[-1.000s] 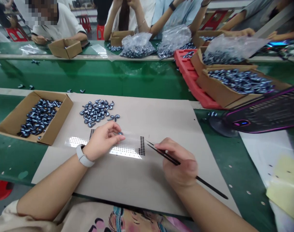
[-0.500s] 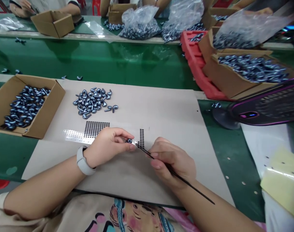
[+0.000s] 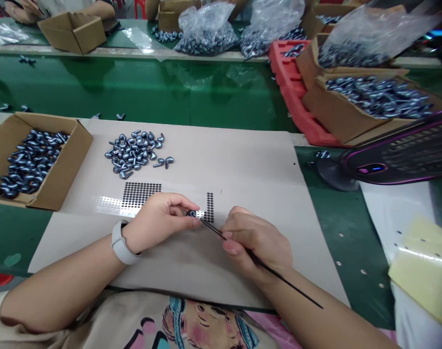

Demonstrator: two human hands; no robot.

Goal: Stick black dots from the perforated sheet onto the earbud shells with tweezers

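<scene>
My left hand [image 3: 161, 213], with a grey band on the wrist, pinches a small dark blue earbud [image 3: 191, 213] between thumb and fingertips. Black tweezers [image 3: 284, 277] lie in my right hand [image 3: 259, 240], gripped between thumb and fingers. Their tips reach to the earbud; whether they hold anything is too small to tell. Beneath the left hand lies a clear sheet [image 3: 109, 205] with rows of small black dots, partly covered by the hand. A pile of glossy blue earbuds [image 3: 133, 151] rests beyond it on the grey-beige board [image 3: 224, 160].
On the left stands a cardboard box [image 3: 66, 169] of earbuds. A black fan [image 3: 373, 167] juts in from the right. Behind it, a red tray [image 3: 291, 92] and a fuller box [image 3: 346, 114] stand close together. People sit across the green bench [image 3: 151, 85], near bags of parts [image 3: 208, 34].
The tweezers' tips are slightly closer to the earbud in my left hand. Otherwise the hands keep their places; the whole view has shifted a little.
</scene>
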